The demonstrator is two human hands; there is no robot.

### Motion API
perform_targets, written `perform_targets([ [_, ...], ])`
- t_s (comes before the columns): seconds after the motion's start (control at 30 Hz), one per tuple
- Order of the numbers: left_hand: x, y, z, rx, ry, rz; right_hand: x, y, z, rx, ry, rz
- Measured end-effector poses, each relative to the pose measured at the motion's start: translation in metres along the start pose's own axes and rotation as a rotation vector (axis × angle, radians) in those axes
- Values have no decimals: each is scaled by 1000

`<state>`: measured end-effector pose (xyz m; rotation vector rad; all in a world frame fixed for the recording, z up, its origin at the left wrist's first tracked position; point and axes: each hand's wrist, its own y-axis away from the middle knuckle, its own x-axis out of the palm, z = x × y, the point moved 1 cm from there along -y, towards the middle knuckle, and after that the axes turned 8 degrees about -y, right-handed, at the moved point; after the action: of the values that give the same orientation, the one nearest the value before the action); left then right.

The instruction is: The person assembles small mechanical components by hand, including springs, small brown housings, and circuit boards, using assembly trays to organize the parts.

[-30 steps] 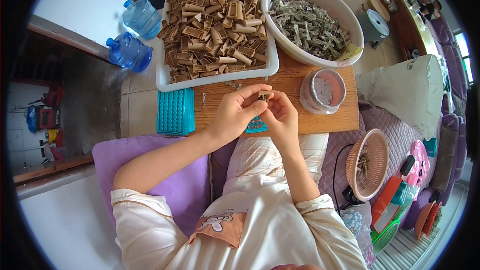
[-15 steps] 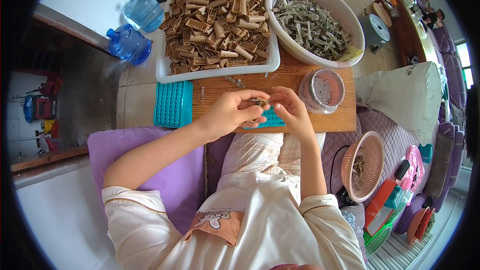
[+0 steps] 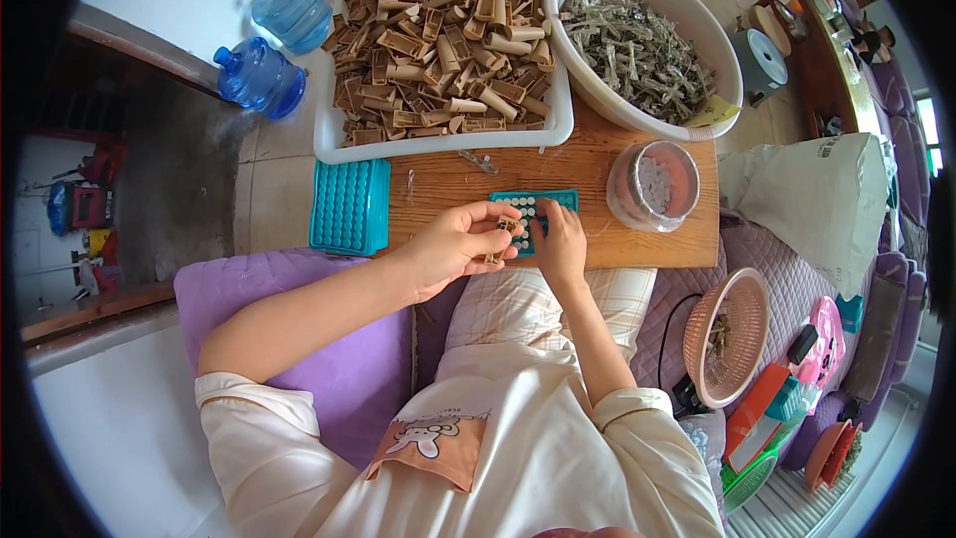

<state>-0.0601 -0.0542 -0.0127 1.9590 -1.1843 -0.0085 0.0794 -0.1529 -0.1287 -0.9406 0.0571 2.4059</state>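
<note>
Between the thumb and fingers of my left hand (image 3: 460, 247) is a small tan plastic casing (image 3: 509, 225), held upright above the table's near edge. Small dark and metallic-looking parts show inside it, too small to name. My right hand (image 3: 561, 242) reaches down to a teal tray (image 3: 569, 200) with its thumb and fingertips bent together. Rows of small white round pieces (image 3: 528, 209) fill part of this tray. Whether a piece is pinched in those fingertips is hidden. Right of this hand stands a clear tub (image 3: 622, 201) of white pieces.
A white bin (image 3: 443, 144) heaped with tan casings and a round basin (image 3: 637, 120) of clear and metallic parts stand at the back. Stacked teal trays (image 3: 349, 207) lie on the left of the wooden table (image 3: 448, 179). A pink basket (image 3: 697, 339) sits at my right.
My right hand has moved down from beside the casing to the teal tray. The left hand has tipped the casing upright, and more of the tray and its white pieces now shows.
</note>
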Motion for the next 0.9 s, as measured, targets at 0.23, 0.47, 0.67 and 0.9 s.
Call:
perform_targets([
  [0.23,5,3,-2,-29,15,65,-11,3,6,37,-209,-178],
  [0.47,8,4,3,-43,121,120,-45,18,79,-172,-619,-412],
  [0.67,8,2,6,6,94,164,-45,13,89,-405,-430,-322],
  [0.9,9,7,-1,-4,38,94,-51,11,81,-402,-422,-224],
])
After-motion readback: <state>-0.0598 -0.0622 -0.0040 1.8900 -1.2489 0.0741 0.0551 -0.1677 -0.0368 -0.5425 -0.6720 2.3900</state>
